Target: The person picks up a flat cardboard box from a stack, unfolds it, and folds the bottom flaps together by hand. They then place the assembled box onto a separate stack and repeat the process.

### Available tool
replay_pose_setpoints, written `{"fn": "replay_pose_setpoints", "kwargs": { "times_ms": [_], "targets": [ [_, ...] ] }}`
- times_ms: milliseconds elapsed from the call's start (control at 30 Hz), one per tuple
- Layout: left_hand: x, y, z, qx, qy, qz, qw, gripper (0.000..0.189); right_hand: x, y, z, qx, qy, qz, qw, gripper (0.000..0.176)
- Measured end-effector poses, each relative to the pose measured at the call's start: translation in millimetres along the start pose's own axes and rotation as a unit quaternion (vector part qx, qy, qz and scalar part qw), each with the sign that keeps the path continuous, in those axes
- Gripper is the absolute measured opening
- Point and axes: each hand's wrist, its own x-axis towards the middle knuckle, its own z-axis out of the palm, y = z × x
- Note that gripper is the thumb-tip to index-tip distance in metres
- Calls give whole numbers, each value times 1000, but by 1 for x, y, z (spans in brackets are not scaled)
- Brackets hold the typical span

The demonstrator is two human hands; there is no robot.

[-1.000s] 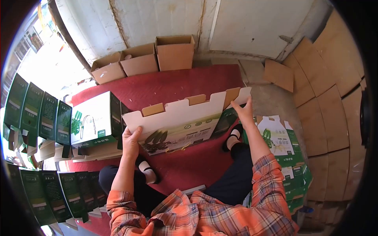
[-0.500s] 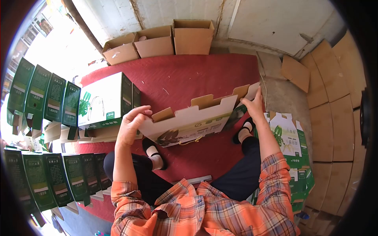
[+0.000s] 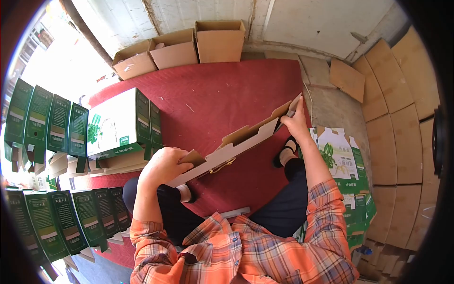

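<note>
A partly flattened printed carton (image 3: pixel 236 149) is held between my two hands, its notched flaps upward and its right end higher. My left hand (image 3: pixel 165 166) grips a brown flap at the carton's left end, thumb against it. At the right end, my right hand (image 3: pixel 295 124) pinches the flap and edge. A yellow cord handle (image 3: pixel 222 166) hangs from the carton's lower side. Below it lies a red mat (image 3: pixel 208 109), between two black shoes.
Three open brown boxes (image 3: pixel 220 42) stand along the wall. Green cartons (image 3: pixel 144 120) are lined up on the left. Flat green-and-white cartons (image 3: pixel 338 154) lie at the right, beside stacked brown cardboard (image 3: pixel 383 142).
The carton has tipped so its printed face no longer shows, and its left end is lower. My left hand has moved down and turned over the flap. The view has shifted slightly.
</note>
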Motion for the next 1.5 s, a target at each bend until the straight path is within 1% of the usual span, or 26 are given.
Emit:
{"fn": "replay_pose_setpoints", "kwargs": {
  "times_ms": [33, 67, 133, 200, 233, 333, 367, 467, 600, 667, 700, 733, 800, 833, 867, 933, 967, 1000, 1100, 1233, 1267, 1333, 1367, 1400, 1467, 1500],
  "targets": [
    [1, -1, 0, 1, -1, 0, 1000, 18, 0, -3, -1, 12, -13, 8, 1000, 106],
    [2, -2, 0, -57, -8, -46, 997, 17, 3, 4, 0, 13, -13, 9, 1000, 106],
    [4, -1, -2, -112, -14, -91, 989, 17, 7, 13, 3, 1, 12, -56, 998, 102],
    [4, -1, -6, -193, 49, -194, 961, 20, 1, 9, -4, 38, -17, -36, 998, 101],
    [4, -12, -7, -212, 52, -203, 954, 22, -5, 1, -7, 72, -47, -17, 996, 99],
    [5, -29, -10, -327, 155, -198, 911, 21, -15, -3, -21, 130, -105, -2, 986, 95],
    [4, -32, -11, -320, 192, -205, 905, 21, -21, -6, -25, 182, -121, -9, 976, 92],
    [6, -51, -8, -405, 271, -213, 847, 17, -30, -16, -42, 189, -179, -54, 964, 89],
    [17, -62, 7, -393, 302, -233, 837, 25, -23, -14, -50, 233, -246, 6, 941, 87],
    [28, -57, 19, -383, 355, -190, 831, 41, -6, 10, -34, 139, -248, -24, 959, 87],
    [34, -58, 20, -388, 360, -152, 835, 51, 0, 8, -32, 149, -232, -2, 961, 87],
    [38, -59, 22, -388, 360, -151, 835, 51, 3, 6, -33, 149, -231, -3, 962, 87],
    [45, -62, 28, -304, 403, -56, 862, 47, 7, 2, -33, 147, -233, 14, 961, 87],
    [42, -72, 22, -214, 340, -57, 914, 42, 7, 2, -33, 147, -234, 14, 961, 87],
    [38, -78, 23, -215, 339, -58, 914, 42, 8, 4, -35, 171, -227, 29, 958, 86],
    [23, -55, 4, -340, 220, -128, 905, 34, 8, 5, -40, 196, -220, 45, 955, 86],
    [16, -60, -1, -381, 169, -126, 900, 49, 7, 4, -41, 205, -221, 50, 952, 87],
    [10, -64, -2, -380, 170, -129, 900, 49, 6, 3, -40, 215, -224, 55, 949, 87],
    [-5, -73, -1, -429, 65, -60, 899, 126, 10, 10, -40, 206, -226, 56, 950, 87],
    [-9, -67, 12, -301, 74, -107, 945, 126, 9, 8, -38, 200, -219, 43, 954, 87],
    [-3, -68, 23, -271, 107, -120, 949, 115, 10, 6, -38, 191, -222, 37, 955, 87],
    [15, -61, 50, -153, 229, -71, 959, 104, 13, 13, -33, 228, -215, 41, 949, 87],
    [21, -56, 57, -229, 204, -136, 942, 99, 15, 17, -32, 264, -211, 46, 940, 88],
    [26, -45, 58, -214, 215, -169, 938, 99, 15, 17, -34, 262, -209, 44, 941, 88],
    [36, -60, 76, -75, 321, -98, 939, 96, 14, 20, -38, 303, -235, 60, 922, 87],
    [38, -54, 77, -76, 322, -98, 939, 96, 14, 20, -39, 330, -235, 78, 911, 87]
  ]
}}
